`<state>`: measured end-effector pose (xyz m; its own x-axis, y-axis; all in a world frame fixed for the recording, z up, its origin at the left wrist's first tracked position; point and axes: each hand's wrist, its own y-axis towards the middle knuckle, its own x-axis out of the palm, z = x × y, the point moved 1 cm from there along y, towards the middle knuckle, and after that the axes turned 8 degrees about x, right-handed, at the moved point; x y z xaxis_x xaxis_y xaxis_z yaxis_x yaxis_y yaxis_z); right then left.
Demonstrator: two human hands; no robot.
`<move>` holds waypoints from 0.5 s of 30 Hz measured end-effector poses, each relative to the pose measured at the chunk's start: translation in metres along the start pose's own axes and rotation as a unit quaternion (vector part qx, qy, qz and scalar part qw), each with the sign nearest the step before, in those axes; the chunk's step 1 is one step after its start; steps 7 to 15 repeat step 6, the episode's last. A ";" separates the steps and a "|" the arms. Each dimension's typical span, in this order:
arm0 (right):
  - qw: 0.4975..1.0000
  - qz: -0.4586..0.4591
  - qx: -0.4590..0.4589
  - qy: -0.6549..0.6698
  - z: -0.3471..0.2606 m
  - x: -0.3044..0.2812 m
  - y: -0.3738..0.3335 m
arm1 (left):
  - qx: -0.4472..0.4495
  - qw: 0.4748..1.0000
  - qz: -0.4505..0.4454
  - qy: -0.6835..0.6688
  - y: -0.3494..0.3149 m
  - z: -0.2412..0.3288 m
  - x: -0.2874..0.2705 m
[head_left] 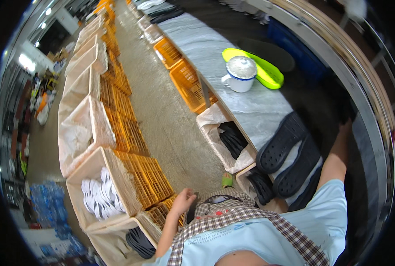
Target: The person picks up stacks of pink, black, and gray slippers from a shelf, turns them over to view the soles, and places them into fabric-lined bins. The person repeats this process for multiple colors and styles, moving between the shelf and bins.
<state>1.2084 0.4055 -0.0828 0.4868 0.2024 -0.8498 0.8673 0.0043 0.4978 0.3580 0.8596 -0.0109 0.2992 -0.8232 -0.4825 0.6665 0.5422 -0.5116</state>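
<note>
My left hand hangs at waist height over the aisle, fingers loosely bent and apart, with nothing visible in it. My right arm stretches out to the right, and my right hand is over the dark belt; its fingers are lost in shadow and blur. Nearest to that arm, black shoe soles with small holes at their ends lie side by side on the grey table cover. Farther along stands a lidded white enamel mug with a blue rim, beside a bright yellow-green sole.
Cloth-lined orange crates line the aisle's left side; one holds white soles, another black soles. Under the table edge, lined boxes hold black pieces, with orange crates beyond. A curved rail borders the belt.
</note>
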 end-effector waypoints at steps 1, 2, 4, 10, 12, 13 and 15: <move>0.998 -0.039 0.047 -0.016 0.009 0.009 0.005 | -0.009 1.000 -0.011 0.009 0.007 0.003 -0.003; 0.996 -0.031 0.013 -0.081 0.019 0.017 0.008 | -0.002 1.000 -0.014 0.007 0.013 0.004 -0.007; 0.996 -0.077 0.040 -0.033 0.039 0.033 0.028 | 0.008 0.998 -0.034 0.051 0.030 0.005 -0.012; 0.899 -0.222 0.100 0.365 0.058 0.045 0.053 | 0.032 0.996 -0.052 0.065 0.040 0.000 -0.021; 0.899 -0.222 0.100 0.365 0.058 0.045 0.053 | 0.032 0.996 -0.052 0.065 0.040 0.000 -0.021; 0.899 -0.222 0.100 0.365 0.058 0.045 0.053 | 0.032 0.996 -0.052 0.065 0.040 0.000 -0.021; 0.899 -0.222 0.100 0.365 0.058 0.045 0.053 | 0.032 0.996 -0.052 0.065 0.040 0.000 -0.021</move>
